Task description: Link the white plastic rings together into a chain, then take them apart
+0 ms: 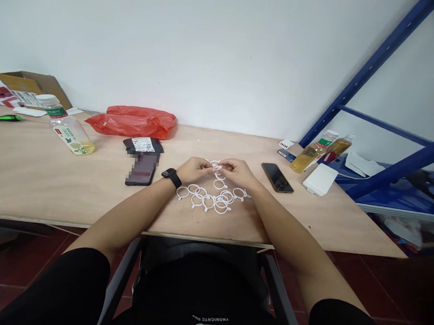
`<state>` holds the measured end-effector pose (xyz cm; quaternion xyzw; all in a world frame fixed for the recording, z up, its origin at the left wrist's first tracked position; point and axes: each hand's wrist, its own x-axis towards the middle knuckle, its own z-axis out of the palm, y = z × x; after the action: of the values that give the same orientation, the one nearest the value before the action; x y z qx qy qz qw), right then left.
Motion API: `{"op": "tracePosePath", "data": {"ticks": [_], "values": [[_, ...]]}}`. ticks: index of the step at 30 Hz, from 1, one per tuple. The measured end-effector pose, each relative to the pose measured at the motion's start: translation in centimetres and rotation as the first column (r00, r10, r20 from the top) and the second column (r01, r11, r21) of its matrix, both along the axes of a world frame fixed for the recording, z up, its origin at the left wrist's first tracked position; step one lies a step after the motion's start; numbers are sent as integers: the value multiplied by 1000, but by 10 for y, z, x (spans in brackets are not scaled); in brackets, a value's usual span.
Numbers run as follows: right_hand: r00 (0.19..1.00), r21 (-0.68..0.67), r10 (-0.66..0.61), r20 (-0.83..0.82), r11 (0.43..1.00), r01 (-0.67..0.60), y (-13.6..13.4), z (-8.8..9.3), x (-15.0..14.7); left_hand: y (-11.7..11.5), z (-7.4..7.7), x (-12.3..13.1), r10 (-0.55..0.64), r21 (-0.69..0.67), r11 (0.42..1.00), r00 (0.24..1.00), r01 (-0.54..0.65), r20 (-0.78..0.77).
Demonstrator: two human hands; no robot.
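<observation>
My left hand (192,170) and my right hand (238,171) meet over the middle of the wooden table (35,181), fingers pinched together on a small white plastic ring clip (216,166). A black watch sits on my left wrist. Just below the hands lies a cluster of several white ring clips (211,197) on the tabletop. One more ring (220,184) rests between the cluster and my hands.
A dark phone (140,169) and a black packet lie left of my hands, another phone (277,177) right. A red plastic bag (133,121), bottles (70,131) (313,156), a white power bank (319,179), a cardboard box (30,85) and blue shelving (386,158) surround the area.
</observation>
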<state>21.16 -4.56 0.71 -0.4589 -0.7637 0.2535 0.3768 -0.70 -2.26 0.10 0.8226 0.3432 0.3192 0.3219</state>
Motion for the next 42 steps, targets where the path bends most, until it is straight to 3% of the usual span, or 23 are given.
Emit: {"op": "tracePosePath", "data": {"ticks": [3, 12, 21, 27, 33, 37, 39, 42], "values": [[998, 115, -44, 40, 993, 39, -3, 0, -6, -4, -3, 6, -87, -71, 993, 994, 91, 58], [997, 50, -17, -79, 999, 21, -6, -6, -13, -2, -6, 6, -94, -31, 995, 995, 95, 36], [994, 64, -48, -101, 996, 54, -8, -3, -16, -6, -4, 9, -106, -51, 993, 993, 108, 53], [996, 141, -49, -77, 988, 59, -6, -3, -20, -8, -3, 13, -132, -28, 991, 991, 132, 21], [988, 97, -54, -143, 993, 68, 1, -7, -15, -3, -6, 12, -13, -24, 1000, 998, 15, 63], [978, 114, -170, -124, 976, 184, 13, -11, 0, -2, -6, 10, 81, -11, 997, 995, -80, 66], [967, 121, -241, -87, 961, 251, 19, -14, 10, -3, -5, 10, 21, 34, 999, 999, -22, 30], [958, 116, -287, -27, 951, 288, 27, -17, 23, -5, -4, 12, -151, 132, 979, 987, 158, -59]]}}
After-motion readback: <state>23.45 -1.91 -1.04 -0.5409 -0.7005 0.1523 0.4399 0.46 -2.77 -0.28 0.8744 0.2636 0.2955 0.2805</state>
